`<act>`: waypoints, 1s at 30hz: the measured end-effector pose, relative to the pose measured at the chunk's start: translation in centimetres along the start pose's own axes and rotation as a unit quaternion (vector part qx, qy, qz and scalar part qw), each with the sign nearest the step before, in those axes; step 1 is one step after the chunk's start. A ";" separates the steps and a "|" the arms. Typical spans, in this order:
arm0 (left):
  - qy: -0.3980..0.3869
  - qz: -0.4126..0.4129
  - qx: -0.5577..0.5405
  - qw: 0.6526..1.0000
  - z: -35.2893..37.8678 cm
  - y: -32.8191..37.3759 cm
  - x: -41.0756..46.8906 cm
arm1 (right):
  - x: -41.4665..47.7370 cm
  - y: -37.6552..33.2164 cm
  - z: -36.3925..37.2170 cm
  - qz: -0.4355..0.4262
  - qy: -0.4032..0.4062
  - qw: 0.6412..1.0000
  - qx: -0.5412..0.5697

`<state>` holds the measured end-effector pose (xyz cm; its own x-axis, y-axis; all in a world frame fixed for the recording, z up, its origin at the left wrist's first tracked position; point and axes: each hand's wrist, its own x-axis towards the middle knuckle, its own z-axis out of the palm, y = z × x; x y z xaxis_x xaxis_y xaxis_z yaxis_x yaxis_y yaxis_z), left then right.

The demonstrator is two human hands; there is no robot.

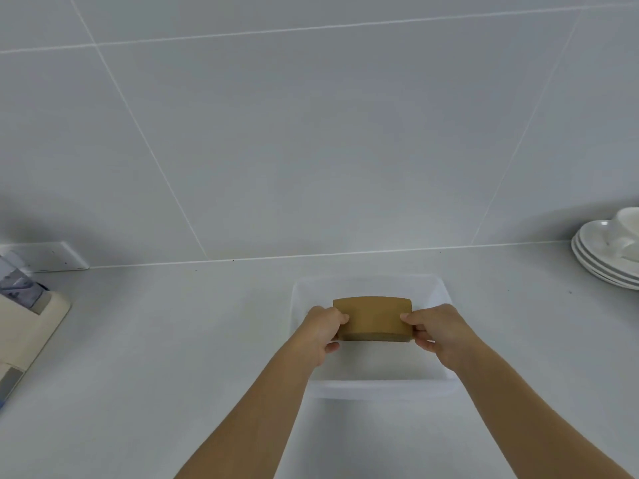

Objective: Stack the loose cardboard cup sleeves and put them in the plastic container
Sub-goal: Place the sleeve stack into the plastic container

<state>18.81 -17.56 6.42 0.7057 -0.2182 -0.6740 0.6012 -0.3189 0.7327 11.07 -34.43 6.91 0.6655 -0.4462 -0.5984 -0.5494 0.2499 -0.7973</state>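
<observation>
Brown cardboard cup sleeves sit in a neat stack, held over the clear plastic container on the grey counter. The left hand pinches one end and the right hand pinches the other. White plates sit far right.

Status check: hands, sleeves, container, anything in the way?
Left hand and right hand grip the sleeve stack by its ends. Stack held over the open plastic container. Nothing in the way.
</observation>
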 end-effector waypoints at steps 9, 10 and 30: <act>0.076 0.019 0.044 0.996 0.4 -0.4 1.9 | 2.7 0.2 1.5 -0.013 0.014 0.998 -0.068; 0.086 0.024 0.046 0.995 0.4 -0.4 2.2 | 2.8 0.2 1.7 -0.017 0.017 0.997 -0.076; 0.141 0.094 0.172 0.970 0.3 -0.5 2.9 | 3.4 1.0 3.1 -0.089 0.038 0.977 -0.191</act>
<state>20.40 -18.33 4.09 0.8946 -0.0568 -0.4433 0.3255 -0.5971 0.7332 14.37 -33.07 3.81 0.7359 -0.5192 -0.4347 -0.5871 -0.1695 -0.7916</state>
